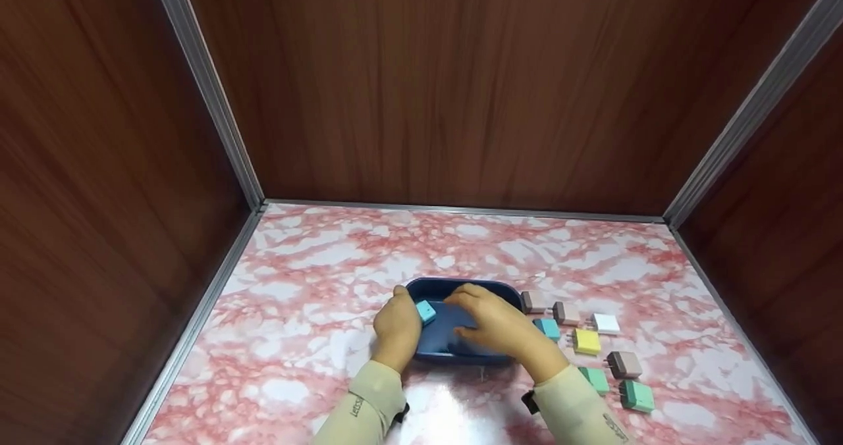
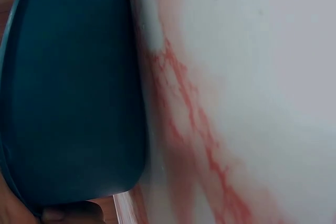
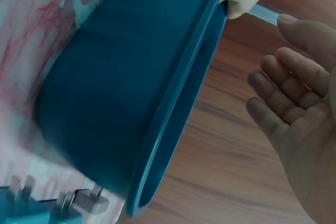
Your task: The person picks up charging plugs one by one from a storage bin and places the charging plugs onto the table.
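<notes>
My left hand (image 1: pixel 398 326) grips the left rim of a dark blue plastic basin (image 1: pixel 461 359), its thumb on top. Inside, close beside that hand, sits a light blue plug charger (image 1: pixel 427 311). Over the right part of the basin hovers my right hand (image 1: pixel 494 316), fingers spread and loosely bent. The right wrist view shows the same right hand (image 3: pixel 302 87) with nothing in its palm, beyond the basin's rim (image 3: pixel 168 103). In the left wrist view the basin's outer wall (image 2: pixel 73 87) fills the left side, with left fingertips (image 2: pixel 73 212) at its lower edge.
Several plug chargers lie right of the basin: a white one (image 1: pixel 606 324), a yellow one (image 1: pixel 586 341), a blue one (image 1: pixel 546 328), a green one (image 1: pixel 637 396) and a brown one (image 1: pixel 624 365) among them. Wood-grain panels (image 1: pixel 454 89) enclose the red-and-white marbled table (image 1: pixel 283 340).
</notes>
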The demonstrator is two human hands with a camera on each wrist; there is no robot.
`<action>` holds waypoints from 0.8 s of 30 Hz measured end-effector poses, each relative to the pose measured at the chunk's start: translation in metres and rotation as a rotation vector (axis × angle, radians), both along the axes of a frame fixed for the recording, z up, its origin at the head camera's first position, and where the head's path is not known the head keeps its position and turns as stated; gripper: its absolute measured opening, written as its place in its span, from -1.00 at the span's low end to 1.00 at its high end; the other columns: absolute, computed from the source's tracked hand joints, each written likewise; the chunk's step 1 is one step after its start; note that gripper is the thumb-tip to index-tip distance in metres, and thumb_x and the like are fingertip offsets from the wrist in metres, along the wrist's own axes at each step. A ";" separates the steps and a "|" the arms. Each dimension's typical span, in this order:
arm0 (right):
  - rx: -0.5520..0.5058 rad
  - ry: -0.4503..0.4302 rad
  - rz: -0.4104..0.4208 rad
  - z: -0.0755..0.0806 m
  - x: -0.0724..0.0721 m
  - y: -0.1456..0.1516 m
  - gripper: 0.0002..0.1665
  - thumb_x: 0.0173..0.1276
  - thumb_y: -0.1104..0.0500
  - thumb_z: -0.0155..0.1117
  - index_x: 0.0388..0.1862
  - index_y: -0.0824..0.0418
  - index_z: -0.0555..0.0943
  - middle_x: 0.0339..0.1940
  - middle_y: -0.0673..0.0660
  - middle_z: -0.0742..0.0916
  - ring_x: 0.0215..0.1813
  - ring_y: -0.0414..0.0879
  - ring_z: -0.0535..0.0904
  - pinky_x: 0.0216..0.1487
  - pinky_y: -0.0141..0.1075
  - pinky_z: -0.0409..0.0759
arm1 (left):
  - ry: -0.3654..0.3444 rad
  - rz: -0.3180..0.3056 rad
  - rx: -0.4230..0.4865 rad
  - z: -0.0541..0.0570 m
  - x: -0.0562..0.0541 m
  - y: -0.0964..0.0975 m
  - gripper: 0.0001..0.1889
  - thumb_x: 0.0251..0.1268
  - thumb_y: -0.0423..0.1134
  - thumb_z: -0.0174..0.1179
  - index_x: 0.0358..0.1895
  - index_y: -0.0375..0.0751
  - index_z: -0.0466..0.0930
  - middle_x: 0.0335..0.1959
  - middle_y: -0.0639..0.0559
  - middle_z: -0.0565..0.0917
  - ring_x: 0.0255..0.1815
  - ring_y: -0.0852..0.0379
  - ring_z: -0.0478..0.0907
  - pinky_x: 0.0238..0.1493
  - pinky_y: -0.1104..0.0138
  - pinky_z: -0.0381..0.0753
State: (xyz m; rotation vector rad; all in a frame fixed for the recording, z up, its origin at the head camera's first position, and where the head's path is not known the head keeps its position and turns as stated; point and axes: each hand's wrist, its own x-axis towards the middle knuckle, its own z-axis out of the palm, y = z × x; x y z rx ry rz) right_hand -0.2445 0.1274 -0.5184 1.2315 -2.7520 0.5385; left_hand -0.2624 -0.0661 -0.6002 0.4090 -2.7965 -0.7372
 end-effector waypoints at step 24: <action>0.144 0.022 0.007 -0.036 -0.031 -0.036 -0.35 0.20 0.16 0.54 0.28 0.22 0.60 0.21 0.12 0.65 0.26 0.04 0.59 0.29 -0.09 0.55 | 0.035 0.003 -0.057 -0.003 0.000 0.001 -0.86 0.44 -0.37 0.03 -0.05 -0.29 0.51 -0.35 -0.22 0.78 -0.39 -0.13 0.75 -0.42 0.00 0.67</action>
